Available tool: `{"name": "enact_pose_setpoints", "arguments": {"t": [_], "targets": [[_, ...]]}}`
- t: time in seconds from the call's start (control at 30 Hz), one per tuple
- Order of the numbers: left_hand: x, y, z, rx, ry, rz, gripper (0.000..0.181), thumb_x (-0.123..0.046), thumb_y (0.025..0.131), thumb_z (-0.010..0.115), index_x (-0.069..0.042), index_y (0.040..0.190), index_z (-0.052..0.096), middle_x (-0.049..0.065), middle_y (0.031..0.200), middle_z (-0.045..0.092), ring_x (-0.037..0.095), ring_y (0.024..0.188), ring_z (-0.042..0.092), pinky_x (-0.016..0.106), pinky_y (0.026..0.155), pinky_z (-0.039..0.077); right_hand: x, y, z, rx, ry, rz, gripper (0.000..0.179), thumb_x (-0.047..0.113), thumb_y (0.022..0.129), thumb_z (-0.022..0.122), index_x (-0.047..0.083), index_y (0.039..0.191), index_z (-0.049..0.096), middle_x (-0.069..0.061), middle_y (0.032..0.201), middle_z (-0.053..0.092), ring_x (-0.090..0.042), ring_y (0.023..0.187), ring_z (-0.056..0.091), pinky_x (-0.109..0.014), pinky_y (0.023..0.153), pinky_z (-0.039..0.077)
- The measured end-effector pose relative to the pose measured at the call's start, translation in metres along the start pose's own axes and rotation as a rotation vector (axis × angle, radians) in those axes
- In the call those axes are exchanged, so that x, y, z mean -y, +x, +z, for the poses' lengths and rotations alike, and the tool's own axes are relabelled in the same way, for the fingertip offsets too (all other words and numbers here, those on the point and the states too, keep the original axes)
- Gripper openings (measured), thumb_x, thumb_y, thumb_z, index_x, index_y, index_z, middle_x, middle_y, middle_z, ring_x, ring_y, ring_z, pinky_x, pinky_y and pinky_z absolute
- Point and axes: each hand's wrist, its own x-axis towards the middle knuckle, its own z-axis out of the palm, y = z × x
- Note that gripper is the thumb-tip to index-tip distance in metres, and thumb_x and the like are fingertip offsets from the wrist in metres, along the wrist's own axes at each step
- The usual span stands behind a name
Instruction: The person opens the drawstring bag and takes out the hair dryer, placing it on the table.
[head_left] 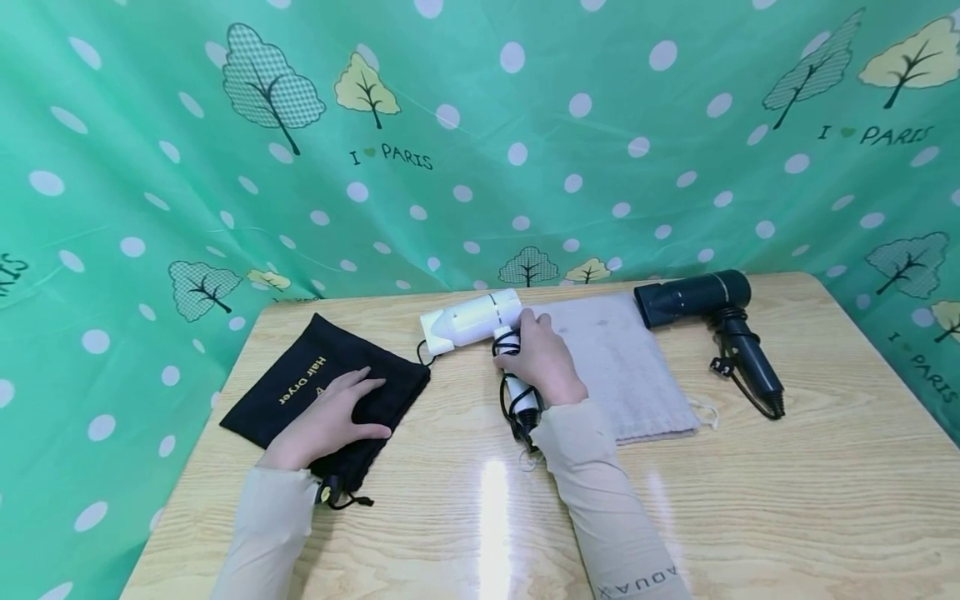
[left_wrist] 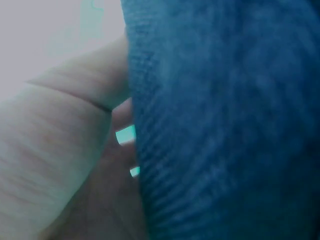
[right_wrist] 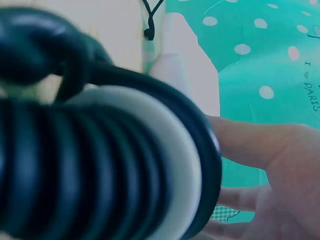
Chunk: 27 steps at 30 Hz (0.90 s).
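Note:
At the left of the table lies a black drawstring bag (head_left: 307,350) marked "Hair Dryer". My left hand (head_left: 330,421) rests on it, fingers spread over the cloth. Close dark fabric (left_wrist: 225,120) fills much of the left wrist view and hides the fingertips. My right hand (head_left: 542,360) holds a white hair dryer (head_left: 472,321) at the top of its handle, thumb on the near side and fingers on the far side. A black cord is wound round that handle. In the right wrist view the ribbed black cord sleeve (right_wrist: 90,165) looms large and covers most of the handle.
A light grey cloth pouch (head_left: 615,358) lies flat just right of my right hand, its white drawstring at the near corner. Farther right is a black hair dryer (head_left: 693,296) with its cord and plug. Green printed curtain (head_left: 465,167) hangs behind the wooden table (head_left: 420,517).

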Motion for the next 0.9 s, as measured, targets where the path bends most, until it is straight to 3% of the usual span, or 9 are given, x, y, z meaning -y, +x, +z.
{"name": "enact_pose_setpoints", "arguments": {"t": [0.2, 0.33, 0.47, 0.67, 0.9], "targets": [[-0.004, 0.002, 0.0, -0.007, -0.002, 0.0, 0.088, -0.052, 0.08, 0.077, -0.005, 0.147, 0.046, 0.027, 0.157, 0.029, 0.048, 0.144, 0.025, 0.068, 0.11, 0.029, -0.001, 0.0, -0.002, -0.003, 0.019, 0.005, 0.063, 0.031, 0.085, 0.079, 0.002, 0.13, 0.045, -0.021, 0.118, 0.047, -0.032, 0.089, 0.06, -0.041, 0.078, 0.055], [-0.008, 0.0, -0.001, -0.001, -0.02, -0.069, 0.1, -0.065, 0.079, 0.071, -0.007, 0.152, 0.037, 0.028, 0.159, 0.023, 0.049, 0.145, 0.021, 0.07, 0.111, 0.025, -0.001, -0.001, -0.006, 0.027, 0.043, 0.002, 0.063, 0.03, 0.085, 0.078, 0.002, 0.132, 0.046, -0.022, 0.121, 0.045, -0.033, 0.093, 0.06, -0.043, 0.081, 0.055], [-0.011, -0.003, -0.003, 0.018, 0.007, -0.132, 0.102, -0.068, 0.081, 0.067, -0.003, 0.152, 0.035, 0.034, 0.157, 0.021, 0.054, 0.143, 0.02, 0.071, 0.111, 0.023, 0.0, -0.001, -0.01, 0.069, 0.024, -0.019, 0.065, 0.028, 0.085, 0.078, 0.002, 0.136, 0.047, -0.021, 0.123, 0.043, -0.033, 0.098, 0.058, -0.043, 0.085, 0.055], [-0.013, -0.004, -0.002, 0.046, 0.055, -0.12, 0.092, -0.058, 0.085, 0.07, 0.002, 0.148, 0.04, 0.039, 0.153, 0.023, 0.055, 0.143, 0.021, 0.069, 0.112, 0.026, 0.0, -0.002, -0.011, 0.095, 0.02, -0.024, 0.064, 0.023, 0.086, 0.076, 0.002, 0.138, 0.044, -0.02, 0.121, 0.045, -0.033, 0.1, 0.057, -0.043, 0.086, 0.054], [-0.012, -0.004, -0.001, 0.021, 0.069, -0.114, 0.091, -0.056, 0.082, 0.074, 0.0, 0.147, 0.044, 0.038, 0.152, 0.029, 0.054, 0.142, 0.025, 0.068, 0.112, 0.025, 0.002, -0.003, -0.008, 0.062, 0.043, 0.012, 0.058, 0.022, 0.088, 0.075, 0.004, 0.135, 0.046, -0.02, 0.122, 0.046, -0.034, 0.103, 0.058, -0.045, 0.088, 0.054]]}}
